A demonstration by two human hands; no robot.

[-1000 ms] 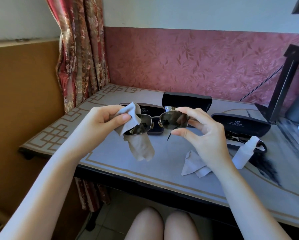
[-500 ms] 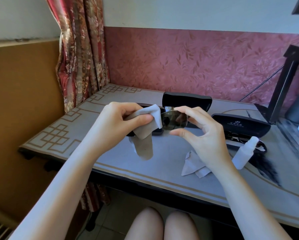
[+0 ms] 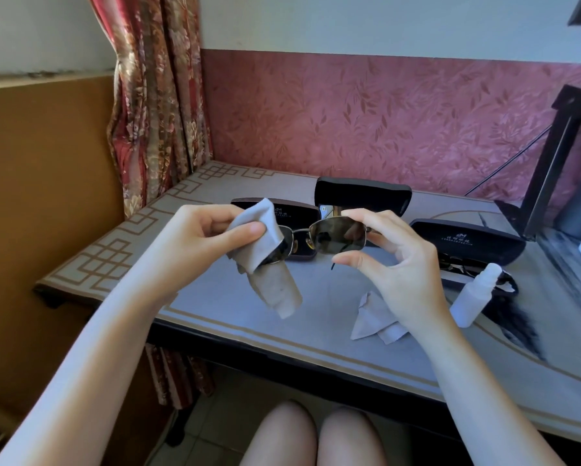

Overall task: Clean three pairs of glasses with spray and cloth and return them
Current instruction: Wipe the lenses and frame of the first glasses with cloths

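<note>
The left hand (image 3: pixel 201 237) pinches a grey cloth (image 3: pixel 265 230) over the near lens of the sunglasses (image 3: pixel 339 237). The right hand (image 3: pixel 400 264) holds the other lens by its rim between thumb and forefinger, the remaining fingers spread loosely. Half a second ago the cloth covered that near lens right up to the bridge. Now it has slid back toward the temple, so the inner part of the dark lens shows again, much as it did a second ago. The right hand has barely shifted. This looks like one back-and-forth rubbing stroke, so this pair is in the middle of its wipe, and the lens under the right hand probably still needs its turn.

Below the right hand a second cloth (image 3: pixel 373 322) lies crumpled on the bench (image 3: pixel 215 317), and just beyond its wrist a white spray bottle (image 3: pixel 474 297) stands tilted. Behind the hands there are three dark cases: one (image 3: pixel 302 211) behind the left hand, an open one (image 3: pixel 363 196) between the hands, and one (image 3: pixel 467 242) past the right hand with another pair (image 3: pixel 460 268) in it. I cannot find a third pair.

The bench top is grey with a tan fret border. A floral curtain (image 3: pixel 158 95) hangs beyond the left hand, pink leaf wallpaper (image 3: pixel 383 122) runs behind the bench, and a dark stand (image 3: pixel 551 156) is at the far right.
</note>
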